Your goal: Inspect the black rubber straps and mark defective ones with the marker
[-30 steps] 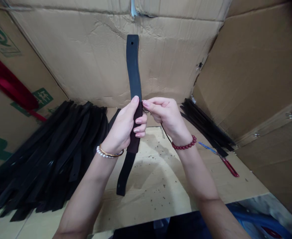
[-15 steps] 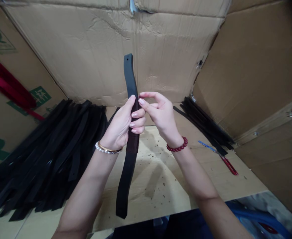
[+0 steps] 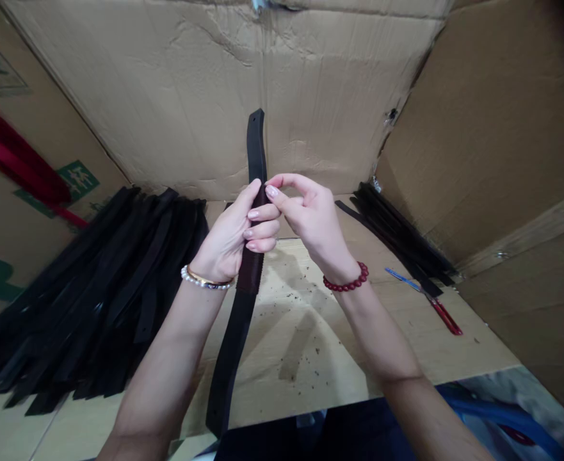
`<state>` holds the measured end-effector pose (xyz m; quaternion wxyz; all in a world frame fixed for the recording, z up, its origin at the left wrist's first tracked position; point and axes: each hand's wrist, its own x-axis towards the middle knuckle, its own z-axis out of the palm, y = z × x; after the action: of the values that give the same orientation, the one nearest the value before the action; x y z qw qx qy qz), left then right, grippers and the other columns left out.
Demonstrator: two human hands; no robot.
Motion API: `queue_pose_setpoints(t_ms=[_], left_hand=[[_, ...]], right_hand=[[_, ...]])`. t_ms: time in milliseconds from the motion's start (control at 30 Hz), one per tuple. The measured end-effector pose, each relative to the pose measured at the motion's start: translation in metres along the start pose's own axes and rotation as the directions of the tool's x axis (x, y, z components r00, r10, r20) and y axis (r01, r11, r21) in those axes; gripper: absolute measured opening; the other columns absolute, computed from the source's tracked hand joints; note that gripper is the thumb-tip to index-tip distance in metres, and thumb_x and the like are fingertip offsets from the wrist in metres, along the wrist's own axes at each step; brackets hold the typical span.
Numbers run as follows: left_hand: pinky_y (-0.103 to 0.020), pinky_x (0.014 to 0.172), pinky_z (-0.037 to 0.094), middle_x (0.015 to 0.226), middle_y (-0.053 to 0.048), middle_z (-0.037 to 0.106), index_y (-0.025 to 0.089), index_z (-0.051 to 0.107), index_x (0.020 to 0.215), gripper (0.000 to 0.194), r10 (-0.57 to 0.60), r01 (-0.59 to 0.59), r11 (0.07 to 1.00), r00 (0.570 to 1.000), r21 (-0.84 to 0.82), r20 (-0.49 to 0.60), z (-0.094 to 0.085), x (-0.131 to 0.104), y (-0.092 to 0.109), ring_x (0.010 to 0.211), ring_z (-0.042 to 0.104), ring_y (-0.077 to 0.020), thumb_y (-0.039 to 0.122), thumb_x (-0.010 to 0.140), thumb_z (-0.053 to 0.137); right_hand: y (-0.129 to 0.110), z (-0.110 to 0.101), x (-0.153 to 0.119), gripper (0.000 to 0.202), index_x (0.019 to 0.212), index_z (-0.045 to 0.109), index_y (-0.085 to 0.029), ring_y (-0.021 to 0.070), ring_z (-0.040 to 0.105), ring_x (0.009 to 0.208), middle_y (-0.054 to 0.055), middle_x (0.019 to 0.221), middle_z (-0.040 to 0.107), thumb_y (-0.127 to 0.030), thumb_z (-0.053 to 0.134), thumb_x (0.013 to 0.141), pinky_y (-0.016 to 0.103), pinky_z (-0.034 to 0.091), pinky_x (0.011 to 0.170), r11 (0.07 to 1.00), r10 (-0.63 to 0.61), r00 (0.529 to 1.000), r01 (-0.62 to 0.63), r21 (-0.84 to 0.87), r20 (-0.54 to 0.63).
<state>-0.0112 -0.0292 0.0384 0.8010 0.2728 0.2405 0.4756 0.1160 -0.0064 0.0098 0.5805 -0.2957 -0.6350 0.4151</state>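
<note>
**Left hand (image 3: 236, 230) is gripping a black strap (image 3: 232, 339), right hand (image 3: 313, 214) meeting its edge**

The left hand is curling firmly around the strap's brown-wrapped middle (image 3: 249, 275), holding it tilted above the tabletop (image 3: 454, 355). The right thumb and forefinger are almost closing together at the wrap's upper edge; whether they are pinching anything there cannot be told. Black straps are lying in a large pile (image 3: 104, 288) on the left and a smaller pile (image 3: 387, 224) on the right, where a red-handled tool (image 3: 445, 315) is resting nearby.
</note>
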Motion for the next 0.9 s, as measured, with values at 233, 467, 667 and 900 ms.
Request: queue_pose_setpoints(t_ms=[233,467,667,900], left_hand=[[-0.011,0.028,0.022,0.051,0.01,0.037,0.017,0.052,0.081,0.042,0.044,-0.046,0.998,0.998,0.042,0.043,0.002,0.0,-0.007,0.028,0.032,-0.0013,0.041,0.106,0.029],[-0.011,0.03,0.025,0.053,0.011,0.032,0.018,0.054,0.089,0.03,0.099,-0.101,0.985,0.995,0.136,0.023,0.002,-0.006,-0.028,0.031,0.026,-0.0013,0.042,0.102,0.043],[-0.011,0.034,0.027,0.056,0.01,0.039,0.024,0.059,0.11,0.024,0.159,-0.167,0.949,0.986,0.267,0.051,0.003,-0.025,-0.058,0.035,0.029,-0.0022,0.043,0.097,0.054],[-0.013,0.032,0.026,0.088,-0.002,0.07,0.022,0.061,0.126,0.032,0.152,-0.18,0.953,0.98,0.246,0.126,0.006,-0.041,-0.09,0.034,0.035,0.0001,0.036,0.1,0.048]], right_hand=[[0.0,-0.006,0.003,0.029,0.092,0.07,-0.018,0.0058,0.033,0.044,-0.008,0.05,0.045,-0.045,0.074,0.082,0.021,0.022,0.043,1.0,0.012,1.0,-0.012,0.02,-0.018],[-0.003,-0.029,-0.005,0.026,0.085,0.074,-0.016,0.0078,0.048,0.054,-0.001,0.066,0.067,-0.04,0.079,0.076,0.022,0.035,0.052,0.995,0.101,0.995,-0.101,0.019,0.004],[-0.018,-0.044,-0.048,0.024,0.083,0.072,-0.015,0.0057,0.035,0.045,-0.008,0.048,0.05,-0.037,0.078,0.078,0.022,0.028,0.049,0.98,0.199,0.98,-0.2,0.01,0.015],[-0.008,-0.058,-0.095,0.023,0.084,0.067,-0.018,0.0057,0.02,0.045,-0.009,0.051,0.043,-0.039,0.075,0.08,0.025,0.01,0.045,0.912,0.349,0.937,-0.346,0.222,0.029]])
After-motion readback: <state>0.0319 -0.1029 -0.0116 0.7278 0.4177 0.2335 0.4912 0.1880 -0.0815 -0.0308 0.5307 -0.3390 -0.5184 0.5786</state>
